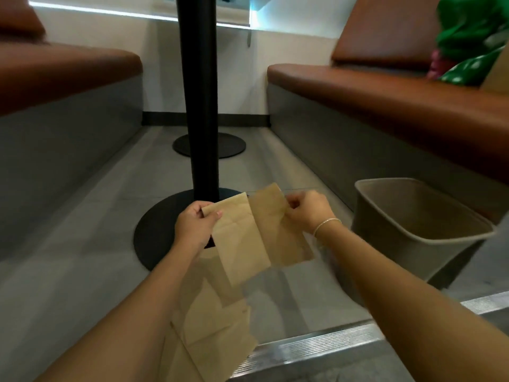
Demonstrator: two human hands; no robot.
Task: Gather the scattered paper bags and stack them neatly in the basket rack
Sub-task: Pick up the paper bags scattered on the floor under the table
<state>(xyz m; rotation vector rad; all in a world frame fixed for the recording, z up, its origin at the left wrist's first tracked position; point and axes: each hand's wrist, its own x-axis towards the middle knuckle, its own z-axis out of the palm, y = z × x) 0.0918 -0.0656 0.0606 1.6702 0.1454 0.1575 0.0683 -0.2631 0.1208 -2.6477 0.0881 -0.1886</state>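
Observation:
My left hand [192, 226] pinches the top left corner of a flat brown paper bag [239, 241] held above the floor. My right hand [307, 212] grips the upper right edge of a second brown paper bag [278, 232], which lies partly behind the first. Both bags hang tilted in front of me. More brown paper bags [212, 321] lie flat on the grey floor below my left forearm, overlapping one another. A beige basket [407, 238] stands on the floor to the right of my right wrist, tilted, with its inside showing nothing.
A black table pole [199, 92] rises from a round black base [162, 230] just beyond my hands; a second base [209, 146] lies farther back. Brown benches [385, 86] line both sides. Green fabric [468, 40] rests on the right bench. A metal floor strip [316, 346] crosses near right.

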